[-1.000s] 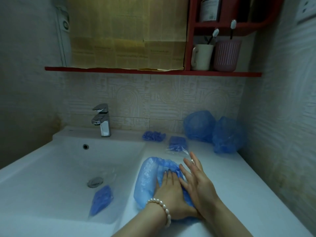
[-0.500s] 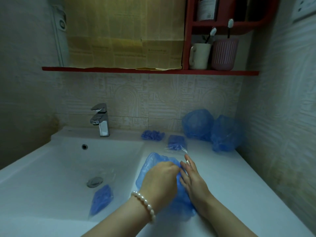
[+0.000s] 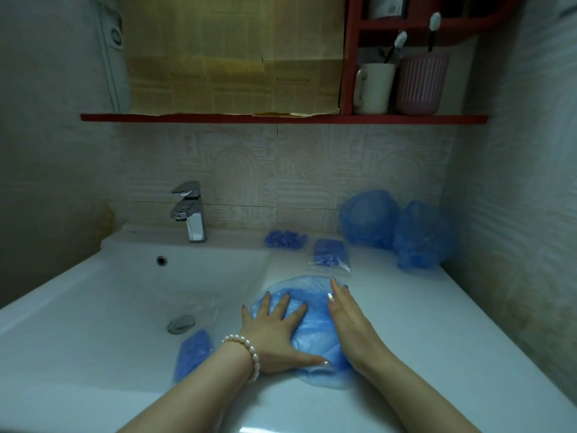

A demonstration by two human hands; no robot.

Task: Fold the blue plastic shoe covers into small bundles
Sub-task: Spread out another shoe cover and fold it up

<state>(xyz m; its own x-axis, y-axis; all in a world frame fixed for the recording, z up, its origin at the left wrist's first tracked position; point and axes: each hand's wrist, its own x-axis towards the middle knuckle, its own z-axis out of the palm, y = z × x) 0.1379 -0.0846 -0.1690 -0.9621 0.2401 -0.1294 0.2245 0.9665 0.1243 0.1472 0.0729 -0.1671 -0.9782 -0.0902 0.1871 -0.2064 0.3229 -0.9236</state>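
Faucet [image 3: 189, 210] behind sink [image 3: 125, 295]; mug [image 3: 374, 88], pink cup [image 3: 422, 84] w/ toothbrushes, prob.

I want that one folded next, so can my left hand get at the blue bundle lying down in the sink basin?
Probably yes. The left hand lies flat on the shoe cover at the basin's edge; the bundle in the sink lies just beside that wrist, with nothing between them.

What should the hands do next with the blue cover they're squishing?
Probably fold it over once. Both the left hand and right hand lie flat on the shoe cover, which is spread wide on the counter, not yet a small bundle.
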